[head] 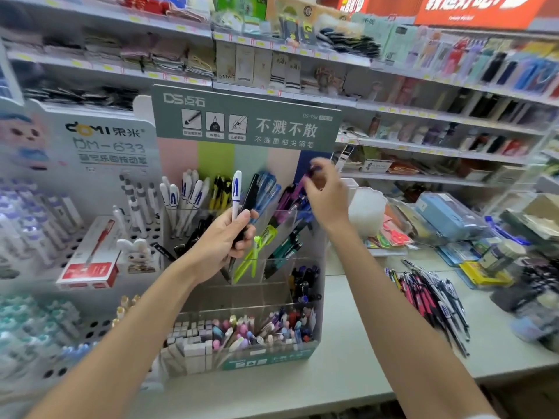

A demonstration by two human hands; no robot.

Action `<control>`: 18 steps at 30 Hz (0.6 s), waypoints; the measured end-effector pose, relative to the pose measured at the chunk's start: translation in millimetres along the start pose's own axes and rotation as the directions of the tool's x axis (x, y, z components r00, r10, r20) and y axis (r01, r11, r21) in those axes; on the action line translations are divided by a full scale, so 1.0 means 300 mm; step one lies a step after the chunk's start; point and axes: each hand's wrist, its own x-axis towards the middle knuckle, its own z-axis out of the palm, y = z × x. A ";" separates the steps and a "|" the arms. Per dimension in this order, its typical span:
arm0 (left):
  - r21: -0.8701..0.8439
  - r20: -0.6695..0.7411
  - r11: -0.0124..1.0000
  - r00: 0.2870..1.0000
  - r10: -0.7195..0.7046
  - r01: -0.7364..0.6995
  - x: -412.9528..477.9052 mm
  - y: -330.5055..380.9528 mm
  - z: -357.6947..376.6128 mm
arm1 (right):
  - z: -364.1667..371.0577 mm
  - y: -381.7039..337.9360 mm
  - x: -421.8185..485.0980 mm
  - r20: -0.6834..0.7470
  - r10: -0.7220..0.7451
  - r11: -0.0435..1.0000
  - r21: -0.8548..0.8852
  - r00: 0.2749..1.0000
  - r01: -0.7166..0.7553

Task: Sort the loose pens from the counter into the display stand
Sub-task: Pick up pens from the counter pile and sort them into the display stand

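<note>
The left hand [223, 240] is raised in front of the clear acrylic display stand [242, 297] with the grey-green card header. Its fingers are curled round a small bundle: a white pen [236, 189] of plastic with a blue mark near the cap, standing almost upright above the fist, and a black pen [249, 196] pressed beside it. I judge that this hand serves as a store, so that the other hand can take one pen at a time without going to the counter each time. The right hand [328, 198] is at the upper back row of the stand, on its right side. Its thumb and fingertips are pinched on a purple pen [313, 170], which is blurred, so I cannot tell whether its tip is already inside a compartment. This place seems chosen because colours are kept together in that row: the white stocked pens [181, 192] at the left, then the yellow-black pens [220, 189], the blue pens [267, 187], and the purple stocked pens [289, 202] just under this hand. The loose pens [429, 300], a long heap of thin black, pink and white barrels, lie on the pale counter [348, 358] to the right of the stand, well apart from both hands, and point mostly the same way. The heap looks large, so probably much sorting is left.
</note>
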 end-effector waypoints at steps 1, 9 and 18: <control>-0.028 -0.002 1.000 1.000 0.000 0.000 -0.003 0.004 -0.003 | 0.023 0.015 -0.009 0.086 -0.010 0.996 -0.085 0.996 0.017; 0.082 0.008 0.996 1.000 0.017 -0.017 -0.040 0.055 -0.058 | 0.062 -0.231 -0.005 0.365 0.014 0.924 0.352 0.931 -0.152; 0.141 -0.194 0.988 0.978 0.083 -0.056 -0.155 0.122 -0.225 | 0.203 -0.413 0.052 0.200 0.090 0.604 0.768 0.976 -0.213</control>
